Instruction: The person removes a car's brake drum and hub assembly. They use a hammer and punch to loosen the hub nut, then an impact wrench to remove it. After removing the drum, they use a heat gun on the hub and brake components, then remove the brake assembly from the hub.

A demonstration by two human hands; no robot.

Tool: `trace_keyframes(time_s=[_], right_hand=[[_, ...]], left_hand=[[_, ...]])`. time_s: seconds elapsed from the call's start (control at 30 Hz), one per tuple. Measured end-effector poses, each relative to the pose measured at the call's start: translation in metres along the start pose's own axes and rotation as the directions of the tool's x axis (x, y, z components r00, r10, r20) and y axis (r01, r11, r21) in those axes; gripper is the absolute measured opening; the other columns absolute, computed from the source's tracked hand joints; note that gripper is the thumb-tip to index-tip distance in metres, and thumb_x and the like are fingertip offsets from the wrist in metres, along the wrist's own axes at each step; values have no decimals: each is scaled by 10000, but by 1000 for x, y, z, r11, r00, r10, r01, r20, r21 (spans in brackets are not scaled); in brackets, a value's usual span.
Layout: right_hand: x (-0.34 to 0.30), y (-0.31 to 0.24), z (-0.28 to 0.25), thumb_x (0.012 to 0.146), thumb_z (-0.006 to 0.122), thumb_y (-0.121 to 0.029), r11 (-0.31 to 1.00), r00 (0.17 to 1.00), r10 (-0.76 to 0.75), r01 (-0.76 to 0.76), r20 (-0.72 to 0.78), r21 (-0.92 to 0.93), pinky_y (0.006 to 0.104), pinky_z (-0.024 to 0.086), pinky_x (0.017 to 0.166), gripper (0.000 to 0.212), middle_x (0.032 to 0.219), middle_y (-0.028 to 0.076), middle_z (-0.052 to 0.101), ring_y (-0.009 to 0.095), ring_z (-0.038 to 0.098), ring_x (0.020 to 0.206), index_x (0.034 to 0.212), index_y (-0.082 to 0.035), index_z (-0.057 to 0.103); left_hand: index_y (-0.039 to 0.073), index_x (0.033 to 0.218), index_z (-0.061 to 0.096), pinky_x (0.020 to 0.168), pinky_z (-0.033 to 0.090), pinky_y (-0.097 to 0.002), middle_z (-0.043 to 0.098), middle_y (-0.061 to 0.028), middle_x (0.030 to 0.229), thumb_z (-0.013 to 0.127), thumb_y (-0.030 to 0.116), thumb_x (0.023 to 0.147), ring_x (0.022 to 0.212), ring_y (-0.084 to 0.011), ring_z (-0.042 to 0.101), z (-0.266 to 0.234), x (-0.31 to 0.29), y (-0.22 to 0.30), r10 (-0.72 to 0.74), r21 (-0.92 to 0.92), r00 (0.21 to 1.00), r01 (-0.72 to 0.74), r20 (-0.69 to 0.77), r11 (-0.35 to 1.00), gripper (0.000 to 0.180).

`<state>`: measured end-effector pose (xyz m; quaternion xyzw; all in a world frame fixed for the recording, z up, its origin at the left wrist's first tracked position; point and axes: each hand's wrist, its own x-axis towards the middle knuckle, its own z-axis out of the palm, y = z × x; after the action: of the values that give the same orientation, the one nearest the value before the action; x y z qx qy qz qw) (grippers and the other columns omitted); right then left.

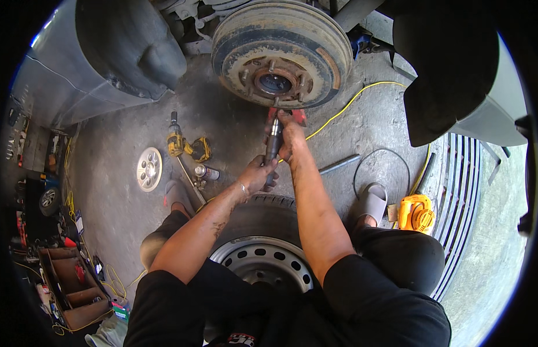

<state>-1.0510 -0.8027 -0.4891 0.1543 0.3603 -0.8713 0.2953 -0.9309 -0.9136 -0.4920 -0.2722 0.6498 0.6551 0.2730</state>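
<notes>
A rusty brake drum [280,43] with wheel studs round its hub [274,82] sits in front of me at the top. Below its lower edge I hold a dark cylindrical hand tool [273,139] with a shiny metal nose pointing up toward the lowest stud. My left hand [258,175] is wrapped round the tool's lower end. Higher up, my right hand [290,134] is closed about the nose end, its fingers partly hidden. Behind my hands shows part of a red object [298,117]. A tyre on a silver steel wheel [263,248] lies between my legs.
Left on the floor are a yellow cordless impact wrench [175,141], a round wheel cover [149,169] and a spray can [207,172]. A metal bar [339,164], yellow hose [353,99] and orange blower [416,213] are right. Car body panels [130,46] flank the drum.
</notes>
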Motion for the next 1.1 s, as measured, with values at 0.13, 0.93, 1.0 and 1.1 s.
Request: trace_keyframes(time_s=[0.13, 0.93, 1.0, 1.1], right_hand=[[10, 29, -17, 1043, 498, -358, 988, 996, -14, -1, 93, 152, 416, 521, 643, 248, 898, 46, 626, 221, 643, 754, 1157, -148, 562], [-21, 28, 78, 1055, 456, -454, 984, 829, -159, 89, 537, 153, 268, 486, 694, 479, 925, 39, 651, 109, 553, 751, 1249, -55, 637], [-36, 0, 93, 1072, 423, -423, 979, 885, -201, 192, 420, 66, 266, 487, 672, 457, 926, 38, 653, 111, 558, 743, 1238, -57, 641], [-42, -21, 97, 1075, 408, -424, 958, 905, -283, 280, 317, 54, 265, 497, 636, 452, 921, 50, 655, 117, 571, 716, 1209, -63, 643]], left_hand=[[133, 1330, 430, 865, 533, -419, 631, -82, 1165, 579, 302, 1032, 1057, -218, 628, -28, 13, -50, 42, 78, 999, -42, -8, 996, 373], [31, 1192, 517, 540, 429, -251, 562, -12, 800, 635, 371, 997, 635, -89, 514, -34, -74, 60, 598, 303, 672, -516, -437, 801, 410], [0, 1171, 523, 526, 426, -246, 561, -13, 777, 631, 366, 1000, 612, -84, 505, -20, -61, 70, 662, 325, 613, -578, -432, 748, 419], [-5, 1137, 533, 514, 426, -248, 567, -18, 769, 626, 365, 1003, 585, -86, 499, -9, -47, 83, 672, 316, 617, -595, -409, 739, 404]])
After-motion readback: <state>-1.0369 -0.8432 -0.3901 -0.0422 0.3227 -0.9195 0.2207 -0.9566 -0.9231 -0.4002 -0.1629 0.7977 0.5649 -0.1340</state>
